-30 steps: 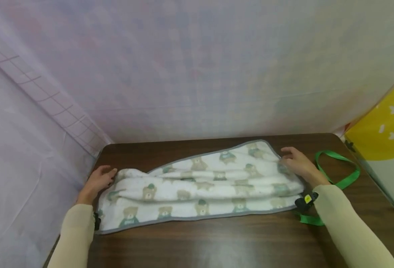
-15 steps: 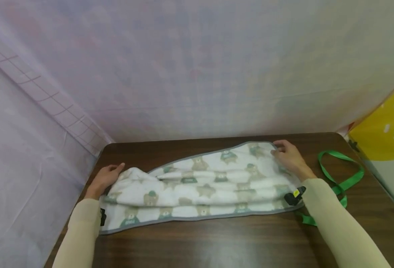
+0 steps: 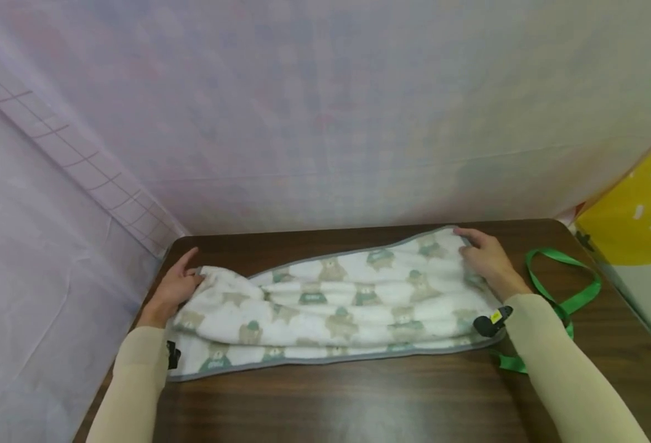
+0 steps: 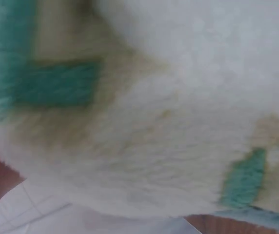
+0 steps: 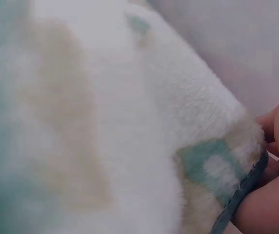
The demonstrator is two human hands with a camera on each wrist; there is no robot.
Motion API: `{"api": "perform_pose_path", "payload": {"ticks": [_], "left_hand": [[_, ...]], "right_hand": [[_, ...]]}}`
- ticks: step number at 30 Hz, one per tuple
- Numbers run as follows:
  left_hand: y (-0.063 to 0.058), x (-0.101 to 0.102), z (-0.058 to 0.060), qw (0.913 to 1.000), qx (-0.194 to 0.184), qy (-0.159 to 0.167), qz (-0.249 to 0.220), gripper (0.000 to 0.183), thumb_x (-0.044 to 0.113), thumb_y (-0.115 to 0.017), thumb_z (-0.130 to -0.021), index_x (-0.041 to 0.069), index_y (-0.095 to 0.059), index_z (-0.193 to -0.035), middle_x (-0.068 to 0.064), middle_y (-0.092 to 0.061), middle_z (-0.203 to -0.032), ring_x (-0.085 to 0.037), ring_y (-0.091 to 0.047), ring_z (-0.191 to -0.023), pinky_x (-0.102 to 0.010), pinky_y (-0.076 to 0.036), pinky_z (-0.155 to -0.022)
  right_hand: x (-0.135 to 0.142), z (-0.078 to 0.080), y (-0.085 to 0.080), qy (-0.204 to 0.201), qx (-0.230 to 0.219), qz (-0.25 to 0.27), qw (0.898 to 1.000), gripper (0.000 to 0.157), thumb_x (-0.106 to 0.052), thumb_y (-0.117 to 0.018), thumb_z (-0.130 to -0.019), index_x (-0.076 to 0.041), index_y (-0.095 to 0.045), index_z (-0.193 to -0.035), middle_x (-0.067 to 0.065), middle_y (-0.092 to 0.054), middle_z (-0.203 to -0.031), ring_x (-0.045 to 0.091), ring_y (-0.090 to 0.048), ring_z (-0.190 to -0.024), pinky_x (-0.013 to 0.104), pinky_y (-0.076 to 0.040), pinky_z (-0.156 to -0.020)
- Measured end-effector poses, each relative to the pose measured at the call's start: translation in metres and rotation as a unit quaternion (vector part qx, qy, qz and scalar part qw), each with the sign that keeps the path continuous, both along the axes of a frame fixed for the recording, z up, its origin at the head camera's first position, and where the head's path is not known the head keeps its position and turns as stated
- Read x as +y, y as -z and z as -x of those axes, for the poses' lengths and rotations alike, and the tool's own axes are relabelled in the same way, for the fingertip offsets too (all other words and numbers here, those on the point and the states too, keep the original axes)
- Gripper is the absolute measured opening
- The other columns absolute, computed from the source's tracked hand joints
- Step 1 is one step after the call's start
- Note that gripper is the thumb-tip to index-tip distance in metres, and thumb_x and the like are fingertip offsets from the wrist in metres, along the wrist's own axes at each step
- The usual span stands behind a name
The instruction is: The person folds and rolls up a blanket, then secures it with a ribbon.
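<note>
A white fleece blanket with brown and green bears and a grey bound edge lies in lengthwise folds across the table. At its far left corner, my left hand pinches the cloth, the index finger pointing away. My right hand pinches the far right corner, which stands slightly raised. In the right wrist view the fingers close over the grey edging. Plush cloth fills most of the left wrist view and hides the left hand there.
The dark wooden table meets a pale cloth wall at the back and another cloth on the left. A green ribbon lies looped beside the right forearm. A yellow patterned panel hangs at the right.
Both hands have come to grip the blanket's far corners. The right corner has been drawn up and outward, and the left end has been lifted, shifting the upper layer's folds toward the near edge.
</note>
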State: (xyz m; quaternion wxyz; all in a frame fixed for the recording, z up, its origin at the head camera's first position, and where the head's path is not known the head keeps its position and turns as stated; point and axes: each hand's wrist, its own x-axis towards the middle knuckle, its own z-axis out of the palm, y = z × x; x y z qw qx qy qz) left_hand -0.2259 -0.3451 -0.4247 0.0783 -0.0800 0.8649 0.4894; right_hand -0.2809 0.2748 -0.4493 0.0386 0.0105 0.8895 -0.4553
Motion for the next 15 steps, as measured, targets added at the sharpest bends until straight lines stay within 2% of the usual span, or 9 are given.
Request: {"api": "perform_pose_path", "payload": {"ticks": [1, 3, 6, 8, 11, 12, 15], "left_hand": [[-0.002, 0.001, 0.001, 0.9996, 0.025, -0.009, -0.012, 0.077, 0.006, -0.050, -0.100, 0.023, -0.006, -0.161, -0.030, -0.037, -0.152, -0.037, -0.043, -0.132, -0.026, -0.046, -0.090], [-0.007, 0.004, 0.003, 0.9966, 0.075, -0.024, -0.024, 0.078, 0.004, -0.051, -0.100, 0.027, -0.007, -0.161, -0.026, -0.038, -0.152, -0.033, -0.042, -0.134, -0.016, -0.044, -0.085], [-0.014, 0.006, 0.004, 0.9890, 0.135, -0.038, -0.049, 0.077, 0.003, -0.048, -0.101, 0.031, -0.007, -0.160, -0.022, -0.035, -0.155, -0.030, -0.036, -0.141, -0.010, -0.041, -0.088], [-0.018, 0.007, 0.003, 0.9843, 0.158, -0.048, -0.062, 0.076, 0.003, -0.047, -0.102, 0.033, -0.009, -0.160, -0.019, -0.035, -0.156, -0.027, -0.034, -0.142, -0.009, -0.040, -0.091], [-0.020, 0.009, 0.002, 0.9805, 0.172, -0.050, -0.082, 0.075, 0.001, -0.045, -0.102, 0.032, -0.009, -0.159, -0.018, -0.034, -0.156, -0.027, -0.039, -0.139, -0.009, -0.042, -0.089], [-0.018, 0.008, 0.001, 0.9798, 0.176, -0.049, -0.081, 0.075, 0.001, -0.045, -0.102, 0.033, -0.010, -0.159, -0.018, -0.035, -0.156, -0.024, -0.043, -0.136, -0.009, -0.044, -0.086], [-0.010, 0.003, 0.000, 0.9847, 0.155, -0.047, -0.064, 0.074, 0.002, -0.045, -0.102, 0.032, -0.008, -0.159, -0.021, -0.036, -0.154, -0.026, -0.047, -0.132, -0.011, -0.046, -0.084]], "right_hand": [[0.002, 0.000, -0.002, 0.006, 0.004, 0.006, 1.000, 0.051, -0.012, -0.045, -0.101, -0.009, -0.040, -0.152, 0.022, -0.026, -0.160, 0.044, -0.024, -0.144, 0.063, -0.022, -0.113], [0.005, 0.001, -0.007, 0.017, 0.017, 0.016, 1.000, 0.051, -0.012, -0.044, -0.101, -0.010, -0.039, -0.152, 0.021, -0.026, -0.160, 0.042, -0.023, -0.146, 0.063, -0.021, -0.114], [0.011, 0.000, -0.014, 0.035, 0.044, 0.040, 0.998, 0.050, -0.015, -0.043, -0.103, -0.013, -0.038, -0.153, 0.016, -0.025, -0.161, 0.035, -0.019, -0.149, 0.059, -0.018, -0.117], [0.016, -0.001, -0.016, 0.053, 0.063, 0.060, 0.995, 0.049, -0.017, -0.041, -0.104, -0.019, -0.039, -0.153, 0.010, -0.025, -0.162, 0.026, -0.021, -0.148, 0.050, -0.023, -0.118], [0.022, 0.000, -0.014, 0.086, 0.101, 0.093, 0.987, 0.049, -0.018, -0.041, -0.105, -0.023, -0.040, -0.153, 0.004, -0.028, -0.161, 0.014, -0.024, -0.146, 0.036, -0.025, -0.118], [0.024, 0.001, -0.013, 0.099, 0.112, 0.101, 0.984, 0.048, -0.018, -0.041, -0.105, -0.023, -0.040, -0.153, 0.002, -0.029, -0.161, 0.009, -0.027, -0.144, 0.027, -0.028, -0.115], [0.028, 0.002, -0.008, 0.123, 0.122, 0.115, 0.978, 0.049, -0.017, -0.042, -0.104, -0.023, -0.040, -0.153, 0.003, -0.030, -0.160, 0.006, -0.026, -0.143, 0.025, -0.024, -0.117]]}}
